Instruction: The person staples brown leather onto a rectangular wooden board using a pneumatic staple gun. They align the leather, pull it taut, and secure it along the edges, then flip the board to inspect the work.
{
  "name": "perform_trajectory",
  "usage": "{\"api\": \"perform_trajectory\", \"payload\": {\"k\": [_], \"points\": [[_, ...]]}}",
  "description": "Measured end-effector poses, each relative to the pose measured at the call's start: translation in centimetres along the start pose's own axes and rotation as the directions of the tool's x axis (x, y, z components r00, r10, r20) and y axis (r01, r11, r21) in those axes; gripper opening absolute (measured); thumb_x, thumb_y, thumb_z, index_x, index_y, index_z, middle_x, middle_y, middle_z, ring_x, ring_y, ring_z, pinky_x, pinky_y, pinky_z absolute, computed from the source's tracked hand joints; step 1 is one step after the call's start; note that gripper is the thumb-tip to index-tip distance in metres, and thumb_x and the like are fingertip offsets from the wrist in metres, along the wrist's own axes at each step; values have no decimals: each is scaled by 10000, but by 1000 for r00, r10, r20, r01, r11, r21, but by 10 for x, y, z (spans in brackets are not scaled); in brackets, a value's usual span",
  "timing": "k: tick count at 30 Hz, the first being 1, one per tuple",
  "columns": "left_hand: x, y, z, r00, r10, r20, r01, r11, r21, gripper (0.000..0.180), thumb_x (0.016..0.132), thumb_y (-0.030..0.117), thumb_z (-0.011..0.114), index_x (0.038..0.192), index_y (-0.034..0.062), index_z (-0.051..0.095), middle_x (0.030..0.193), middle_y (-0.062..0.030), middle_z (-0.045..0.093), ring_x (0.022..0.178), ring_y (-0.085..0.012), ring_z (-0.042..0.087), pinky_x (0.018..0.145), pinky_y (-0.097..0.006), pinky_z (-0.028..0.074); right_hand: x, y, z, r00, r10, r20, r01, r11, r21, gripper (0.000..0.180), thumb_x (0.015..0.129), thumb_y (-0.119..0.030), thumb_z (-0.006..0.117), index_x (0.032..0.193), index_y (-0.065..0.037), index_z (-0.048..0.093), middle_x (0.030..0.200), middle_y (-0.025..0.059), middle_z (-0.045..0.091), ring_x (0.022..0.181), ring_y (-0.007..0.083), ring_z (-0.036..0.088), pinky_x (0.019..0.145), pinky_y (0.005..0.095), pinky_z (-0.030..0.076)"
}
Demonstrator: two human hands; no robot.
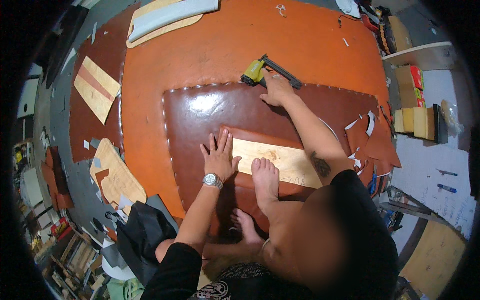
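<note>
Board [294, 162] beneath a foot [265, 180], presumably pinning it, just right of the parted fingers of the left hand [219, 161], laid flat on brown sheeting [230, 111]; right hand [278, 90] at the yellow nail gun [254, 73], finger closure indeterminable.

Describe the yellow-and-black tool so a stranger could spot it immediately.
On the large orange sheet lies a glossy brown panel. At that panel's far edge, the right hand meets the yellow-and-black tool. Its yellow body and long black bar set it apart from the flat, pale wooden board nearer the person.
</note>
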State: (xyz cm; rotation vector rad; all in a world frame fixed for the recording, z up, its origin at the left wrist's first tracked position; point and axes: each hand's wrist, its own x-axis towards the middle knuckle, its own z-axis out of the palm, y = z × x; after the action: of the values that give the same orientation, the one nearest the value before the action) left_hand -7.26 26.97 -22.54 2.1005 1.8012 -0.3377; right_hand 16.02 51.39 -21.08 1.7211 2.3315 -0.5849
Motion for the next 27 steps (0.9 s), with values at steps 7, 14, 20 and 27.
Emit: {"api": "perform_trajectory", "payload": {"k": [7, 14, 20, 27], "points": [[-1, -3, 8, 1000, -6, -9, 5, 998, -57, 897, 999, 586, 612, 1716, 148, 297, 1821, -8, 159, 1646, -441, 149, 1230, -772, 223, -52, -8, 15, 985, 100, 141, -101, 995, -3, 1005, 872, -263, 824, 1685, -74, 265, 1325, 281, 690, 1250, 454, 655, 1090, 558, 508], [-3, -7, 20, 999, -6, -49, -1, 992, -128, 909, 994, 599, 612, 1721, 164, 282, 1822, 3, 151, 1655, -428, 122, 1238, -770, 210, -110, -6, -6, 987, -140, 81, 128, 982, 137, 740, 798, -201, 786, 1517, -186, 609, 1147, 233, 772, 1092, 420, 735, 997, 526, 570], [-4, -10, 21, 999, -1, -51, -7, 988, -153, 918, 990, 602, 612, 1727, 180, 264, 1824, 3, 140, 1657, -424, 117, 1249, -757, 200, -114, -51, -11, 958, -88, 274, 38, 982, 185, 411, 799, -371, 816, 1156, -167, 825, 1031, 196, 795, 982, 415, 756, 912, 505, 606], [-4, -13, 27, 997, 8, -74, -20, 986, -165, 905, 999, 593, 603, 1725, 173, 263, 1826, 3, 123, 1659, -426, 105, 1254, -754, 190, -110, -79, -6, 919, -130, 372, 139, 990, 3, 438, 804, -386, 809, 1150, -117, 807, 1034, 235, 787, 1019, 421, 757, 941, 530, 591]]}}
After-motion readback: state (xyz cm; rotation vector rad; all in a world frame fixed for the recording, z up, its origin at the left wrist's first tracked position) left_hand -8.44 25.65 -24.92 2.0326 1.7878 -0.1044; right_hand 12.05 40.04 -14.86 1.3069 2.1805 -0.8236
